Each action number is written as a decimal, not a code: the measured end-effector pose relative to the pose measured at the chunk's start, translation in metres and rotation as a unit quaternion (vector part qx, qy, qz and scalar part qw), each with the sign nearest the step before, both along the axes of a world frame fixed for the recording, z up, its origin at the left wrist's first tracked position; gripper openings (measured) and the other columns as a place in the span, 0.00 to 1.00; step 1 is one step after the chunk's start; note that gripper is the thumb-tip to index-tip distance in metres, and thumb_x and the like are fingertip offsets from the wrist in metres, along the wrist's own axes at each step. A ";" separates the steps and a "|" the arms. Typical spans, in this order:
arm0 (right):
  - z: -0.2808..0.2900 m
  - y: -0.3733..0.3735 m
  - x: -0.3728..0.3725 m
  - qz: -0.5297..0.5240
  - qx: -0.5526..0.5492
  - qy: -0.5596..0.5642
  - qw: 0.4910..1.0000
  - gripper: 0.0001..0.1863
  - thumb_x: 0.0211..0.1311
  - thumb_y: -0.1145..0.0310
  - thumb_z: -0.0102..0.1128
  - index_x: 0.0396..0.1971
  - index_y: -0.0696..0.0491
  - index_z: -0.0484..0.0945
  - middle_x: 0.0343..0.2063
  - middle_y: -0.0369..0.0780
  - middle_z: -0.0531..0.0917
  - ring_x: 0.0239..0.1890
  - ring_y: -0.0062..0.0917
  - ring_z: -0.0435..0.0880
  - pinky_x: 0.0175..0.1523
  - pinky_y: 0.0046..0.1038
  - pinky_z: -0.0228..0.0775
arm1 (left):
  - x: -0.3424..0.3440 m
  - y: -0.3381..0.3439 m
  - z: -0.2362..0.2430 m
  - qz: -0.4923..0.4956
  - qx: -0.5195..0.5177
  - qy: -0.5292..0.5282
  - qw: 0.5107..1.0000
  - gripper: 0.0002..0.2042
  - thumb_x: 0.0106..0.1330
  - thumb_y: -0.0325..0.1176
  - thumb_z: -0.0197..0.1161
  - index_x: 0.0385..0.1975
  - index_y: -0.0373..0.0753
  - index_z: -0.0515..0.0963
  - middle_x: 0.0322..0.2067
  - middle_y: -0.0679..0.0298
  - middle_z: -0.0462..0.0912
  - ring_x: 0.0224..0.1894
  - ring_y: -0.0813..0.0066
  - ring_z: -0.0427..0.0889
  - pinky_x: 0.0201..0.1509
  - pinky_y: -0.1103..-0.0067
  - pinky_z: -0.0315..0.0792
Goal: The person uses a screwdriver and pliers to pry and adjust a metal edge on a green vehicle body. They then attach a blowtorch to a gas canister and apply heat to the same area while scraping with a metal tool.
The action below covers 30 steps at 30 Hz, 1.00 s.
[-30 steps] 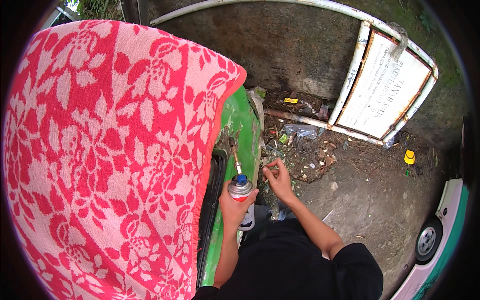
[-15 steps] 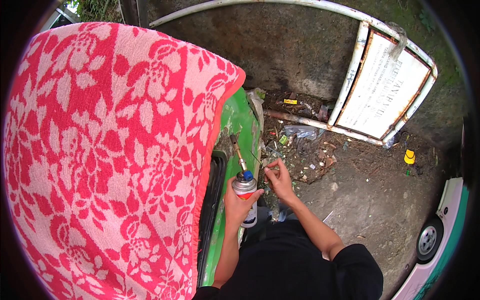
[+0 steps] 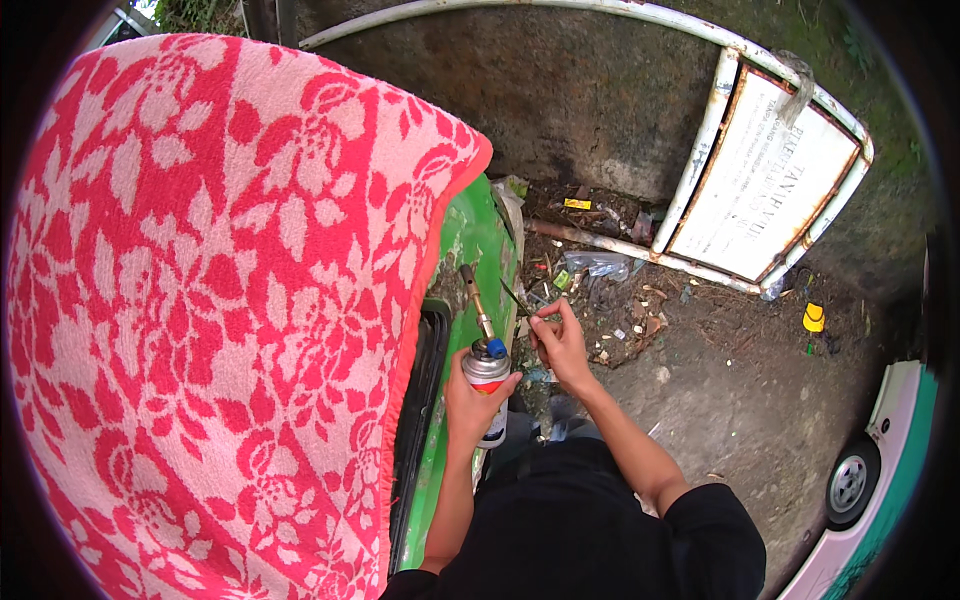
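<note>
My left hand [image 3: 474, 397] is wrapped round a gas torch [image 3: 487, 367], a canister with a blue knob and a brass burner tube. The torch stands nearly upright, its nozzle pointing away from me beside the green car body [image 3: 467, 235]. No flame shows at its tip. Just right of the burner, my right hand [image 3: 560, 347] pinches a thin dark strip [image 3: 514, 297] between thumb and fingers. The strip's free end slants up and left toward the green panel. I cannot tell what kind of tool or piece it is.
A pink and red flowered blanket [image 3: 220, 300] covers much of the car at left. A rusty white frame with a sign board [image 3: 770, 180] leans by the wall. Litter [image 3: 610, 300] lies on the ground. At lower right stands a vehicle [image 3: 885, 480] with its wheel showing.
The thin strip in my right hand has turned, so more of its dark flat side shows. My right hand has shifted very slightly. The left hand keeps hold of the torch.
</note>
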State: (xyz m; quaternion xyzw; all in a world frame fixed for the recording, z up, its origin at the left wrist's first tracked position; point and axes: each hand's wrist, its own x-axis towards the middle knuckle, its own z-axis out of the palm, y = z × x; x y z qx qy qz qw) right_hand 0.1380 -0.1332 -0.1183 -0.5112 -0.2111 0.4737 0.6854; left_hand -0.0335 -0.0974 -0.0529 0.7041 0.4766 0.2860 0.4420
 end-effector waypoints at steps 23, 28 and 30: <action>-0.005 -0.008 0.007 -0.003 -0.024 0.018 1.000 0.09 0.73 0.68 0.59 0.43 0.52 0.68 0.18 0.34 0.77 0.11 0.11 0.61 0.17 0.20 0.46 | 0.008 0.005 -0.005 0.007 0.018 -0.012 1.000 0.33 0.51 0.35 0.84 0.53 0.31 0.72 0.40 0.55 0.86 0.43 0.70 0.86 0.50 0.72 0.78; -0.015 -0.013 0.006 -0.003 -0.019 0.024 1.000 0.09 0.73 0.67 0.59 0.43 0.51 0.67 0.18 0.34 0.77 0.11 0.11 0.61 0.16 0.20 0.46 | 0.005 0.003 -0.011 0.007 0.017 -0.001 1.000 0.33 0.51 0.35 0.84 0.53 0.31 0.71 0.40 0.56 0.86 0.43 0.71 0.86 0.50 0.73 0.78; -0.015 -0.014 0.005 -0.003 -0.025 0.031 0.999 0.09 0.73 0.67 0.59 0.43 0.51 0.67 0.18 0.34 0.77 0.11 0.11 0.61 0.16 0.20 0.46 | 0.002 0.001 -0.015 0.011 0.016 0.007 1.000 0.33 0.51 0.35 0.84 0.53 0.31 0.71 0.40 0.55 0.86 0.43 0.71 0.87 0.50 0.73 0.78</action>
